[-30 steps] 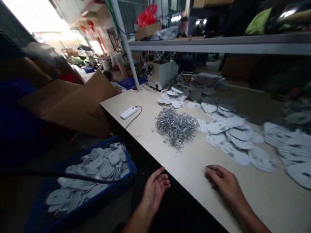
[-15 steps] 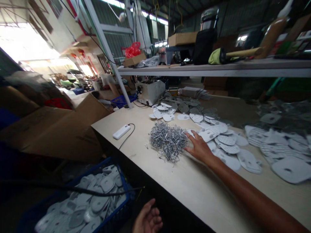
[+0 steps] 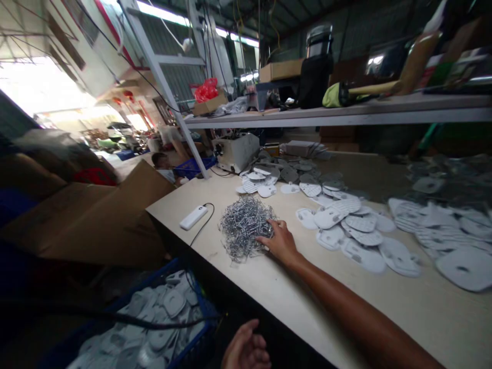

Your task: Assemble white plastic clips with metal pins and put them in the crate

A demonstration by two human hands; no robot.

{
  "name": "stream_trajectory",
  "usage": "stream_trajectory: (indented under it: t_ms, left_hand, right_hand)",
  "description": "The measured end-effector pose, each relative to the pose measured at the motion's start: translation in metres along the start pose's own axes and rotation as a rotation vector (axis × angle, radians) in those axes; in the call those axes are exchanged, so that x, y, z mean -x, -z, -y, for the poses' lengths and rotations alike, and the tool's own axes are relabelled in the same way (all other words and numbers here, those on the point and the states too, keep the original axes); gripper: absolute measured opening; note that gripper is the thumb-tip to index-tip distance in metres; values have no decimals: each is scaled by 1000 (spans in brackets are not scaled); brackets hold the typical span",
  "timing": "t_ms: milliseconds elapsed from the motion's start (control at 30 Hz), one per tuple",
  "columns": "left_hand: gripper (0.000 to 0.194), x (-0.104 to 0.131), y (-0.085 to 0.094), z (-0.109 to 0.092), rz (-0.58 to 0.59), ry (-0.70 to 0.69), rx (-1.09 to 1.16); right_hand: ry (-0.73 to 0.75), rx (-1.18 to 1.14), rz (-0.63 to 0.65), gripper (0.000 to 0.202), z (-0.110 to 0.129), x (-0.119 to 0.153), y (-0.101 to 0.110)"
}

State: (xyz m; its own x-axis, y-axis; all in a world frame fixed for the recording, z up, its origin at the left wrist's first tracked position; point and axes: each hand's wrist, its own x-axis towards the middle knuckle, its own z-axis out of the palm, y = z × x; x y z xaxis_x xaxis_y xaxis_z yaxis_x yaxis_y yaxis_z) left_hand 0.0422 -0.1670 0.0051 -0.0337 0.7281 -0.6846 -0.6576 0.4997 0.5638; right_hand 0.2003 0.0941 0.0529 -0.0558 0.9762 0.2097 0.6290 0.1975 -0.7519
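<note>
A heap of small, thin, silvery metal pieces, like nails or pins (image 3: 246, 228), lies on the pale tabletop (image 3: 307, 318). My right hand (image 3: 280, 240) reaches in from the right, with its thumb and fingers apart and the tips touching the heap's right edge. Nothing shows clasped in that hand. Below the front edge of the table, my left hand (image 3: 248, 346) hangs palm up, thumb away from loosely curled fingers, and appears to hold nothing. Flat white, rounded plastic plates (image 3: 361, 230) lie loosely piled to the right of the heap.
A white power bank (image 3: 193, 217) with a black cable lies left of the heap. On the floor, a blue basket (image 3: 205, 302) holds many grey-white plates. A loaded shelf (image 3: 326, 115) spans the table's back. A person (image 3: 163, 166) is beyond the cardboard box (image 3: 115, 215).
My right hand has moved left, and the heap has shifted left and become more compact. My left hand has moved slightly right and down in view. A person has come into sight behind the box.
</note>
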Motion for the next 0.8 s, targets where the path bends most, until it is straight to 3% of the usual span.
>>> stream_trajectory:
  t_ms: [100,267,400,567,700,800]
  left_hand:
    - [66,8,-10,-5,68,-56,-2]
    - [63,21,8,1,-3,-63,4]
    - [53,30,16,6,-110,-110,-32]
    - [52,40,2,0,-171,-187,-104]
    - [59,42,-7,-7,-172,-214,-167]
    - [60,41,-4,-7,-163,-204,-202]
  right_hand:
    - [-14,-84,-26,67,-16,-1,4]
    - [-18,-173,-63,65,-38,8,7]
    - [-55,-185,-77,67,-37,0,4]
    - [-89,-112,-61,77,-29,-11,7]
    - [-55,-23,-7,76,-32,5,27]
    - [0,124,-29,72,-53,25,54]
